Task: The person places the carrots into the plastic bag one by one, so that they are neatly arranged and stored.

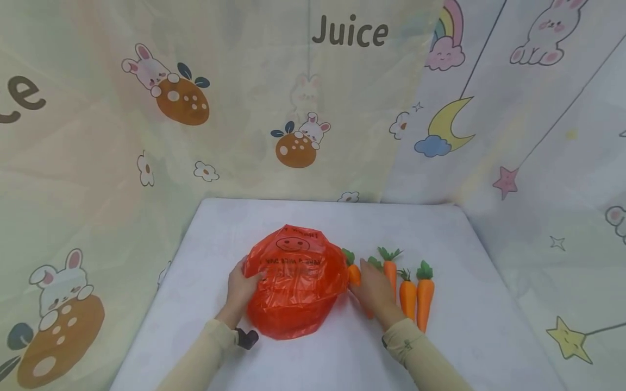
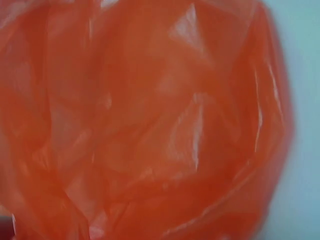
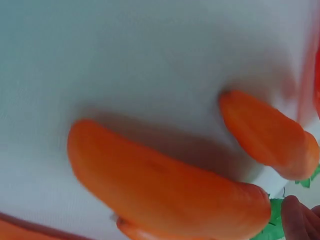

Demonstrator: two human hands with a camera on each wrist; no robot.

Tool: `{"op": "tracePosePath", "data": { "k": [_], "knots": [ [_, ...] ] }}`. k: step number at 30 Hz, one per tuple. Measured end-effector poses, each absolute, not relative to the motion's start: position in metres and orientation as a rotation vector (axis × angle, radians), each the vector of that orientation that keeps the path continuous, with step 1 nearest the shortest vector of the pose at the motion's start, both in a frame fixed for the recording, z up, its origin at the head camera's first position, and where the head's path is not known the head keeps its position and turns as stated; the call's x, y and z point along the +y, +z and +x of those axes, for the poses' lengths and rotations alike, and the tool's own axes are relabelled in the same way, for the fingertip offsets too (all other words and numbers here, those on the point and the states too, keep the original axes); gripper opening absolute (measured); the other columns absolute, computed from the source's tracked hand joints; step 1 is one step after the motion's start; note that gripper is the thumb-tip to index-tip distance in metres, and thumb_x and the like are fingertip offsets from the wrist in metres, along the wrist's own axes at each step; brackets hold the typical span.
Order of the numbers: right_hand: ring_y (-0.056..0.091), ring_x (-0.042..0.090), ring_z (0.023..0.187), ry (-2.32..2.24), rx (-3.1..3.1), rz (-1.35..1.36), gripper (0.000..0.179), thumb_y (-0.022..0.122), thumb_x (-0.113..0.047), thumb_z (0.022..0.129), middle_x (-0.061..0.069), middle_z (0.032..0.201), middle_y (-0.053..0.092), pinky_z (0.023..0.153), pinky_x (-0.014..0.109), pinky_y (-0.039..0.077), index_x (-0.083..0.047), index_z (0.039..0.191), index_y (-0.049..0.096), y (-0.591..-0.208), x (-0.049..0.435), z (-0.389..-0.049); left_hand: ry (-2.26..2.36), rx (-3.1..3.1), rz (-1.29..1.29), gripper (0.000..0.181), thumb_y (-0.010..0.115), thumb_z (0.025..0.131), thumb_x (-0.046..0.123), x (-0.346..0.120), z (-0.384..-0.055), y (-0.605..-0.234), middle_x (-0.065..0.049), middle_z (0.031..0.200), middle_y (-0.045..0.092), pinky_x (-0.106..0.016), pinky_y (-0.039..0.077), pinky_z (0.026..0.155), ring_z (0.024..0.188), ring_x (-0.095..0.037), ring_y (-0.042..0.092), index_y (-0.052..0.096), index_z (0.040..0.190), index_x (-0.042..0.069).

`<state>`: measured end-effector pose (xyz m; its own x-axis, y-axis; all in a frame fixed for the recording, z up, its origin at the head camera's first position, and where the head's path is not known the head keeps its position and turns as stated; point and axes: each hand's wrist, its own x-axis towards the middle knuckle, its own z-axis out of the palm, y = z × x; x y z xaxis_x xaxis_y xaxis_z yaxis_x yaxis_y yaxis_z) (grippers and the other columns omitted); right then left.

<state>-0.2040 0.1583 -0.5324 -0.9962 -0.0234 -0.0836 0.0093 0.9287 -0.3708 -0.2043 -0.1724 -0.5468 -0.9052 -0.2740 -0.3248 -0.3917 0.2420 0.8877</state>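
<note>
A crinkled red plastic bag with a printed smiley face and upside-down lettering bulges on the table. My left hand grips its left side, thumb lying over the film. In the left wrist view, the bag fills most of the picture and hides the fingers. Close to the bag's right edge, my right hand reaches in among several carrots, its fingers spread near a leafy carrot. In the right wrist view, fingertips are right by the green top of a thick carrot; a smaller carrot lies nearby.
To the right of my right hand are more carrots, including one slim carrot, a shorter carrot and a long outermost carrot. The white table meets a printed fabric backdrop at the back and sides.
</note>
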Motion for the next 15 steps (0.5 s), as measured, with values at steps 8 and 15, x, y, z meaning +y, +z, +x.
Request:
{"op": "tracePosePath", "data": {
  "k": [8, 15],
  "knots": [
    [0.059, 0.035, 0.120, -0.606, 2.977, 0.015, 0.053, 0.071, -0.035, 0.095, 0.016, 0.130, 0.063, 0.100, 0.056, 0.049, -0.003, 0.135, 0.059, -0.544, 0.152, -0.211, 1.875, 2.331, -0.675, 0.052, 0.050, 0.106, 0.010, -0.175, -0.199, -0.552, -0.016, 0.152, 0.045, -0.055, 0.037, 0.112, 0.137, -0.037, 0.044, 0.036, 0.156, 0.008],
    [0.058, 0.021, 0.076, -0.573, 2.999, -0.086, 0.021, 0.064, -0.034, 0.099, 0.000, 0.077, 0.060, 0.071, 0.039, 0.056, -0.019, 0.084, 0.061, -0.550, 0.149, -0.217, 1.991, 2.237, -0.722, 0.049, 0.045, 0.108, 0.013, -0.179, -0.197, -0.552, -0.015, 0.151, 0.047, -0.053, 0.036, 0.113, 0.137, -0.035, 0.045, 0.036, 0.156, 0.006]
  ]
}}
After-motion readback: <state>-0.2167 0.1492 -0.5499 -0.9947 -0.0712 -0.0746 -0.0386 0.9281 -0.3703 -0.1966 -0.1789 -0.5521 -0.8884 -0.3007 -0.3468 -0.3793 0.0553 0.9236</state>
